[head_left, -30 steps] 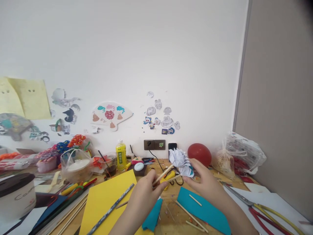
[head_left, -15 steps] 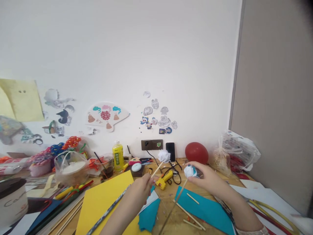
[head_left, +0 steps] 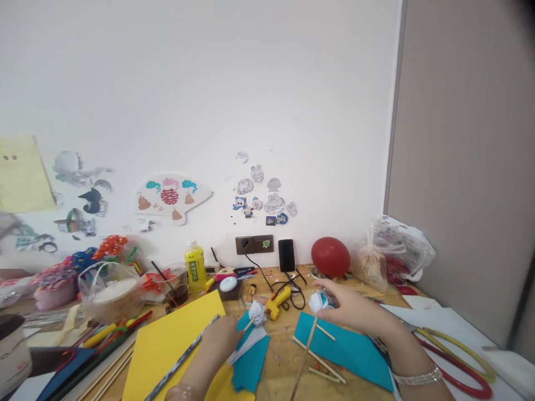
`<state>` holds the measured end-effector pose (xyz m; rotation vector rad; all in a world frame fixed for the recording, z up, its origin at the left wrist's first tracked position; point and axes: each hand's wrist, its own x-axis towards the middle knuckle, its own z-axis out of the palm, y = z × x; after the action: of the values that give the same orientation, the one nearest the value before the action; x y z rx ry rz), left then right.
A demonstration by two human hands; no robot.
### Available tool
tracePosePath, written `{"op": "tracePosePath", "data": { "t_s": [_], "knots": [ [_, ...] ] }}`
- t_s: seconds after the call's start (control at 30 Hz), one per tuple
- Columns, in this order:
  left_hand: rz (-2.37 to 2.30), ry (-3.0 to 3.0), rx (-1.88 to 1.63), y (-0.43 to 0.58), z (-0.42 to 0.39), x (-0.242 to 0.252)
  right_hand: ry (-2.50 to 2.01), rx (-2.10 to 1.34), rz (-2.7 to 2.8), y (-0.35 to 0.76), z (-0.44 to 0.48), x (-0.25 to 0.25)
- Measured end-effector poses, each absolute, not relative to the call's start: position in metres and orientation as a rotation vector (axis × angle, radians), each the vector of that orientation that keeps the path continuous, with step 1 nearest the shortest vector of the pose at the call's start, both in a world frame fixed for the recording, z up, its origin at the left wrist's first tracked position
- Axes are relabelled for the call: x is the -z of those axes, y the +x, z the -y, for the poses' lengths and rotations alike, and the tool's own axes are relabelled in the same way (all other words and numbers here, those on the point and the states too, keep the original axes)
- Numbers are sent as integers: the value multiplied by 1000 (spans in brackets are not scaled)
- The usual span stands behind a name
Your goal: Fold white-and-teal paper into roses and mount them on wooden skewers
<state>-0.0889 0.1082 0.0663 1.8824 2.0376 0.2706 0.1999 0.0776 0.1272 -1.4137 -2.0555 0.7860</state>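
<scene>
My left hand (head_left: 228, 336) is closed round a thin wooden stick (head_left: 248, 324) topped with a crumpled white paper flower (head_left: 258, 313). That flower is low over cut blue paper (head_left: 252, 365) and the yellow sheet's right side. My right hand (head_left: 345, 303) grips a white-and-blue paper flower (head_left: 319, 301) at the end of a long stick (head_left: 306, 353), which slants down toward the near edge. Close by the two flowers lies a yellow glue gun (head_left: 278, 303). Below my right hand is a larger blue paper piece (head_left: 351, 353) with short stick pieces (head_left: 324, 375) beside it.
A yellow sheet (head_left: 154, 345) with a patterned strip covers the left. Behind stand a yellow bottle (head_left: 194, 267), a phone (head_left: 286, 255) against the wall and a red balloon (head_left: 330, 256). Large scissors (head_left: 463, 379) lie at right; a cup (head_left: 12, 351) stands far left.
My left hand has lowered its flower down and to the left, from in front of the phone to near the blue paper. My right hand keeps its flower in nearly the same place.
</scene>
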Motion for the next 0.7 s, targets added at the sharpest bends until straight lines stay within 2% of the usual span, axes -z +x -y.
{"op": "tracePosePath", "data": {
  "t_s": [0.17,0.27,0.43,0.53,0.7],
  "knots": [
    [-1582,1813,-692,-54,-101,-63,-1357,-866,2044,182,-86,-116],
    [-1260,1631,-788,-25,-88,-49,-1313,-906,2058,166,-92,-102],
    [-1051,1329,-913,-11,-74,-18,-1242,-915,2099,142,-102,-75],
    [-977,1209,-964,-26,-73,0,-1260,-808,2122,134,-117,-60],
    [-862,1006,-1036,-48,-72,25,-1329,-434,2242,122,-160,-33]
  ]
}}
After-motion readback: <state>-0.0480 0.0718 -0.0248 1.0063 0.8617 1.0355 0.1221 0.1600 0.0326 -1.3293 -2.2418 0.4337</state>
